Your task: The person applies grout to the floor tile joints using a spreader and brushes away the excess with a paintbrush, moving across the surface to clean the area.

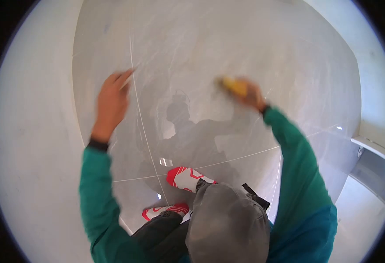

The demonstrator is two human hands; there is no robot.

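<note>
My right hand [253, 94] grips a yellow hand-sized block [236, 87] with a dark front end. Motion smears both, so I cannot tell exactly what kind of tool the block is. Beneath it spreads the glossy grey tiled surface [192, 48]. On the left, my left hand [113, 98] hovers over the tiles near a pale joint line, holding nothing visible. Its fingers stretch forward, the longest tip overlapping that line. Both wrists show dark cuffs under green sleeves.
A white wall [30, 114] runs along the left side. My red-and-white shoes [186, 179] stand below, beside a grey cap [227, 223] at the bottom. At right are a white ledge [372, 148] and a pale panel [361, 215]. Shadows and reflections cross the tiles.
</note>
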